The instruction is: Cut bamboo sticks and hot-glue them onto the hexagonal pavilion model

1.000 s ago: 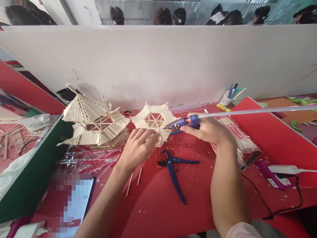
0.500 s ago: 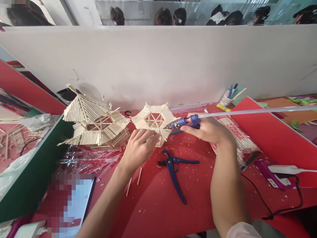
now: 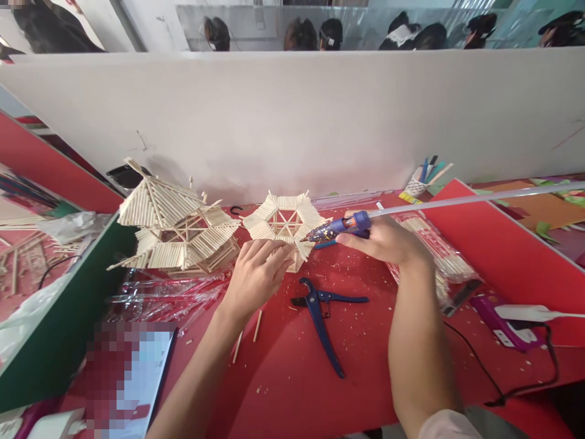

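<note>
My right hand (image 3: 388, 239) grips a dark blue hot glue gun (image 3: 336, 228), its nozzle pointing left. A long clear glue stick (image 3: 457, 200) runs out of its back to the right. The nozzle tip is at the front right edge of a small hexagonal model of wooden sticks (image 3: 292, 200), with slanted panels around an open frame. At the model's front edge is my left hand (image 3: 258, 268), its fingers bent and pinched together. Whatever lies between those fingertips is hidden. To the left stands a larger stick pavilion (image 3: 158, 204) with a pointed roof.
A blue-handled cutter (image 3: 320, 317) lies in front of the model, with loose sticks (image 3: 237, 346) to its left. Bagged sticks (image 3: 434, 247), a purple case (image 3: 503, 323) and a pen cup (image 3: 417, 185) are on the right. A tablet (image 3: 146, 378) is front left; green (image 3: 59, 317) and red (image 3: 512, 262) dividers flank the table.
The far end of the glue stick has risen slightly. The glue gun has tilted a little at the model's edge. My left hand has barely moved.
</note>
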The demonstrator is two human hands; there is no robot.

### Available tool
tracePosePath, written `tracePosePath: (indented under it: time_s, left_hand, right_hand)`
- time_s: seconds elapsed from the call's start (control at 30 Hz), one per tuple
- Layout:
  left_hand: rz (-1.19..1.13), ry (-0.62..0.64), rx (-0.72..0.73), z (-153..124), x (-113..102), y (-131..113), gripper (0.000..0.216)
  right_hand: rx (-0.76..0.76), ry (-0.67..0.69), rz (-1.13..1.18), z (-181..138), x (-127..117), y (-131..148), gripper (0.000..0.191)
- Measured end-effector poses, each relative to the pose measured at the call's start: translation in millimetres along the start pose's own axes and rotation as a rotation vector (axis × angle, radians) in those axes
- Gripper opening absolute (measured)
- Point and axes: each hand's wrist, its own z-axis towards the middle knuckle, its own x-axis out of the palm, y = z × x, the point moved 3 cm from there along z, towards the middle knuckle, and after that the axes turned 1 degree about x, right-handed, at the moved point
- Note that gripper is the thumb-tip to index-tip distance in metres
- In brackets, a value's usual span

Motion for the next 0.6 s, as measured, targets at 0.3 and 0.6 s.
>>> tracePosePath:
  time_s: [0.3, 0.6]
  left_hand:
    - [0.007, -0.024, -0.021, 0.6, 1.9, -2.1, 0.015]
    - [-0.015, -0.042, -0.028, -1.2, 1.9, 0.8, 0.017]
  right_hand:
    - [0.023, 0.006, -0.002, -0.9, 0.1, -1.0, 0.035]
    - [0.025, 0.006, -0.009, -0.2, 0.1, -3.2, 0.038]
